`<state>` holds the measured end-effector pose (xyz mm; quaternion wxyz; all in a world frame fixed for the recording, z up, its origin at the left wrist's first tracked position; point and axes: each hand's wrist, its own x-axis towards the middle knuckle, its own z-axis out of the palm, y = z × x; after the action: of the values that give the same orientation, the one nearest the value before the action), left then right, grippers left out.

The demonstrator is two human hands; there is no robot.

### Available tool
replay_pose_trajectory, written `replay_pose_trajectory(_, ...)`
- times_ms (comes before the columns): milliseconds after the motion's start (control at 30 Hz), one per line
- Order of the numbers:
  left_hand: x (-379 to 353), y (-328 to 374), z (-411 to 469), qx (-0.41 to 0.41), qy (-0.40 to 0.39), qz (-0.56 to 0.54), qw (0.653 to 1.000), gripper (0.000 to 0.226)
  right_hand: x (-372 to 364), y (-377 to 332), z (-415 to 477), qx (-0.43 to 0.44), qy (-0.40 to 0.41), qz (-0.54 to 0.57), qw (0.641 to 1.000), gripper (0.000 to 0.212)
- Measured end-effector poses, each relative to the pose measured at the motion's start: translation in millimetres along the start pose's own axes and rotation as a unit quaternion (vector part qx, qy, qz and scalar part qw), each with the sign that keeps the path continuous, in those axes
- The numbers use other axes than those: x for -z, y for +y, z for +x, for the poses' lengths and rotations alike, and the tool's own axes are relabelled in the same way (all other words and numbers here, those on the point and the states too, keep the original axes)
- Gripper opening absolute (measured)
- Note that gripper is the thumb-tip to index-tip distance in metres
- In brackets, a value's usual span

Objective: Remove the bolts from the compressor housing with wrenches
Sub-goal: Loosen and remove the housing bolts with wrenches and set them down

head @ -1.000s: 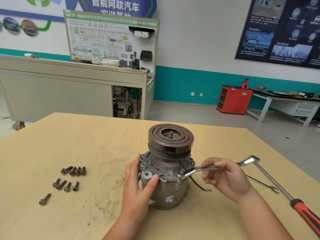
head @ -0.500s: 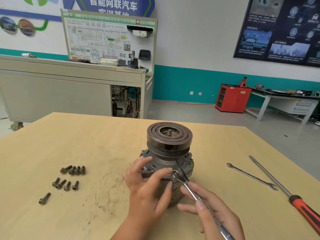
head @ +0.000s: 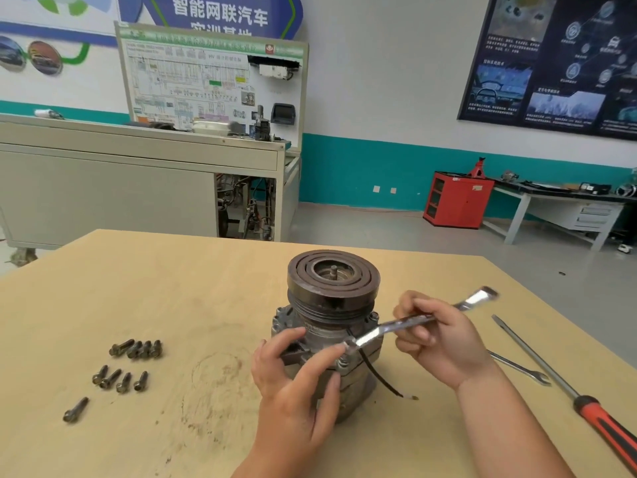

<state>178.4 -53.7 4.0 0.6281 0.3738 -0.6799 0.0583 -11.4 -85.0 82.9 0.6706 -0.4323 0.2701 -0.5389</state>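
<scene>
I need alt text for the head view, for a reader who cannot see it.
A right hand holds a wrench with its end at a bolt on an upright compressor, whose housing the left hand grips. Loose bolts lie left on the wooden table; a second wrench and a red-handled screwdriver lie right.

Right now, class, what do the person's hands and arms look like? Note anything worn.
The left hand and right hand are bare: no gloves, rings or watch visible. Both forearms are bare too, with no sleeve showing up to the frame's edge.
</scene>
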Motion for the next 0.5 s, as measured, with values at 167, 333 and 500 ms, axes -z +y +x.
replay_pose_trajectory(167, -0.3, 0.5, -1.4, 0.026, 0.007, -0.011, 1.0, 0.047, -7.2, 22.8, -58.8, 0.081, -0.114, 0.159, 0.977, 0.065)
replay_pose_trajectory(333, -1.3, 0.8, 0.2, 0.013, 0.012, 0.013, 1.0, 0.05, -48.1, 51.3, -103.0, 0.151, 0.104, -0.197, 0.963, 0.028)
replay_pose_trajectory(500, -1.4, 0.8, -0.3, 0.014, -0.003, 0.043, 0.999, 0.044, -65.8, 64.7, -100.0, 0.185, 0.118, -0.296, 0.93, 0.022)
